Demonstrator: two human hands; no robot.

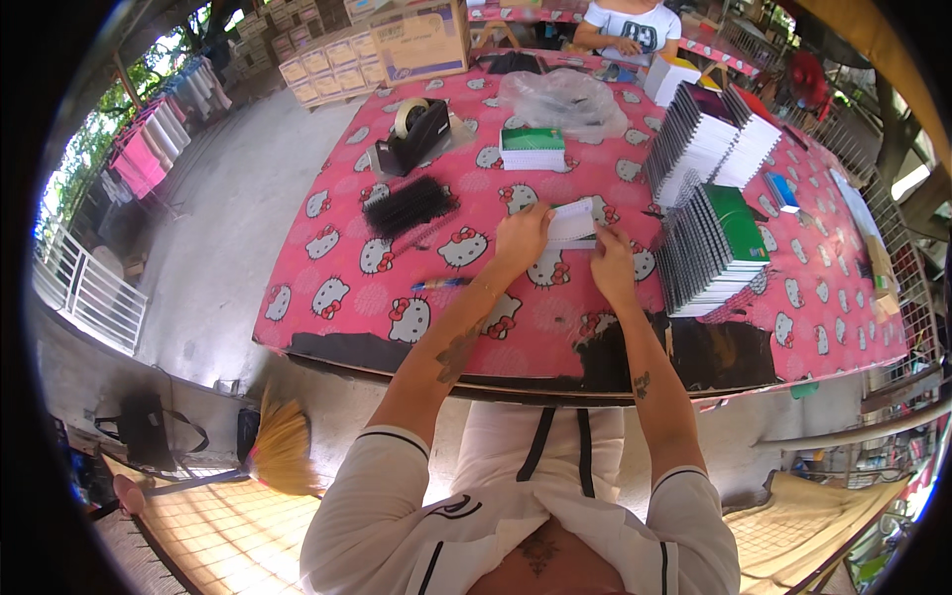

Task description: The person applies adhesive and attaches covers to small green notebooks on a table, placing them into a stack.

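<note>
Over the table, my left hand [525, 238] is closed on the left side of a small white notepad [571, 220] that has a row of holes along an edge. My right hand [612, 263] pinches the pad's right edge with thumb and finger. A pen [441, 284] lies left of my left forearm. Beyond the pad sits a short stack of green-covered notebooks [533, 150]. To my right stands a taller pile of spiral notebooks with a green cover [716, 248]. A heap of black binding coils [410, 206] rests at the left.
A black tape dispenser [413, 137] stands at the far left of the pink patterned table [327, 258]. Clear plastic [565, 102] lies farther back. More spiral notebooks [706, 134] are piled at the right. Another person [635, 35] is across the table. Cardboard boxes [421, 42] stand behind; a broom [278, 446] is below left.
</note>
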